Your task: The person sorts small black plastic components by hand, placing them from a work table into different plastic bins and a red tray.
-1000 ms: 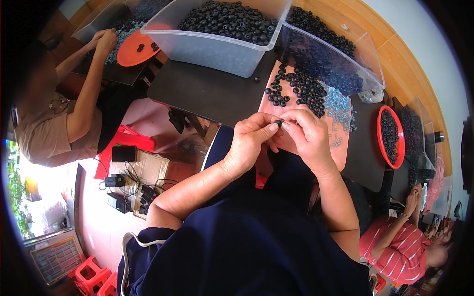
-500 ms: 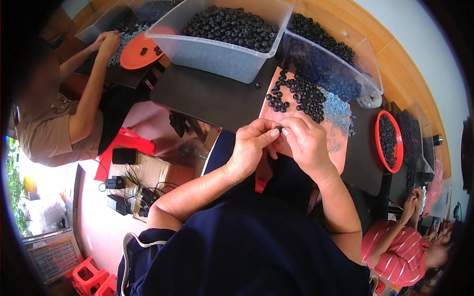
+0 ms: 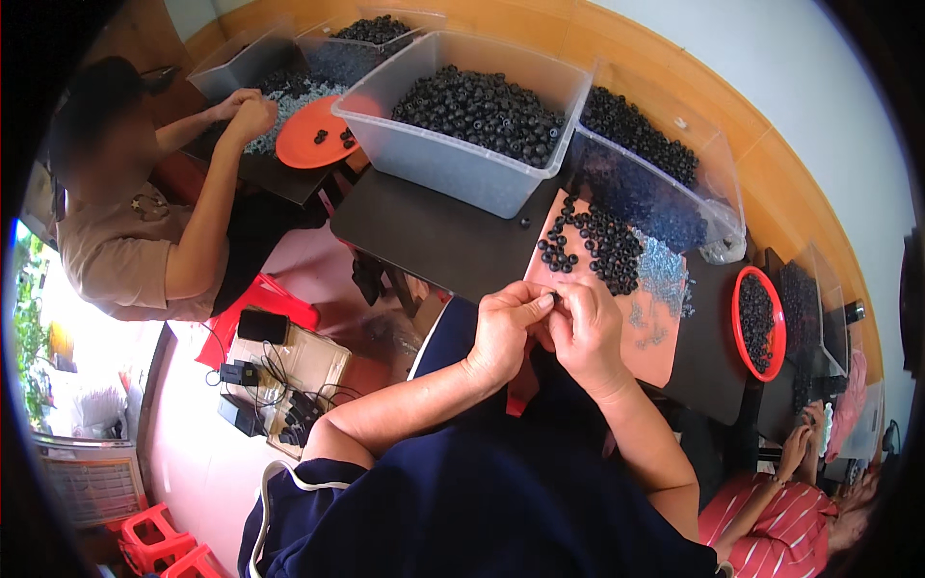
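My left hand and my right hand meet at the near edge of the table, fingertips pinched together. Between them shows a bit of a small black round piece, mostly hidden by the fingers. Just beyond the hands lies an orange-pink sheet. On it are many loose black round pieces with holes. To their right spreads a heap of small pale-blue parts, with a few strewn toward me.
A big translucent tub of black pieces stands at the back of the dark table. A second tub is to its right. A red basket of black pieces sits at right. People work at left and lower right.
The whole view has shifted, so the tubs and table appear lower. Both my hands stay together at the small black piece, with slightly changed finger positions.
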Demonstrator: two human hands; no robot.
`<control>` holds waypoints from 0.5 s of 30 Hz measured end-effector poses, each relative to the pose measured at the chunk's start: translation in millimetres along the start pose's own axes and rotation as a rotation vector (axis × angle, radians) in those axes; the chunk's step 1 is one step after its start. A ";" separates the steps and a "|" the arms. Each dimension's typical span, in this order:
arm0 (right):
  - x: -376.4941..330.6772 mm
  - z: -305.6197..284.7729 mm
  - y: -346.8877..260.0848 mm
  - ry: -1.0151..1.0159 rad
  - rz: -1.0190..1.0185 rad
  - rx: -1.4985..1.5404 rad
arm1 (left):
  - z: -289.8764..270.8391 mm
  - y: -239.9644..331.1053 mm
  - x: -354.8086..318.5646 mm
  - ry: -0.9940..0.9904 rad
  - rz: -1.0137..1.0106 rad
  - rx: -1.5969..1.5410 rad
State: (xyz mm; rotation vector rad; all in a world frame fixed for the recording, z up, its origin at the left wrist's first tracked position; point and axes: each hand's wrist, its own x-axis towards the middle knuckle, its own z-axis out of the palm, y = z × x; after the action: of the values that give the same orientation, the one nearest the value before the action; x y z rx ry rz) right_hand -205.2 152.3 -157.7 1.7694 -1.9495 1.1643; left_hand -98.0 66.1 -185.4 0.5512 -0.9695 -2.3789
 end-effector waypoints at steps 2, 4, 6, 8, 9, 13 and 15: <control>-3.6 7.0 5.3 0.046 -0.047 -0.034 | 1.4 0.6 -0.5 -0.002 -0.011 -0.009; -0.3 7.6 5.7 0.087 -0.124 -0.046 | 0.4 -1.4 -1.3 -0.001 -0.013 -0.018; 2.5 3.7 2.8 0.078 -0.135 -0.036 | 1.1 -0.4 -3.7 -0.006 0.007 0.009; 4.4 0.1 0.3 0.068 -0.136 -0.029 | 1.7 2.3 -6.4 -0.014 0.017 0.037; 6.9 -0.9 -0.3 0.084 -0.168 -0.021 | 1.7 4.5 -7.4 -0.025 0.035 0.050; 8.5 -2.8 -3.1 0.097 -0.209 0.012 | 9.1 14.6 -13.1 0.005 0.070 0.085; 4.9 -3.8 -4.0 0.102 -0.207 -0.006 | 9.8 10.6 -14.8 0.007 0.051 0.070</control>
State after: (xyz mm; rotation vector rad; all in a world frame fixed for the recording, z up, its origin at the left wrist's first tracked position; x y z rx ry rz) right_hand -203.8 151.7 -150.4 1.8199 -1.6664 1.1527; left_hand -88.4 73.5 -168.6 0.5534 -1.0541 -2.3038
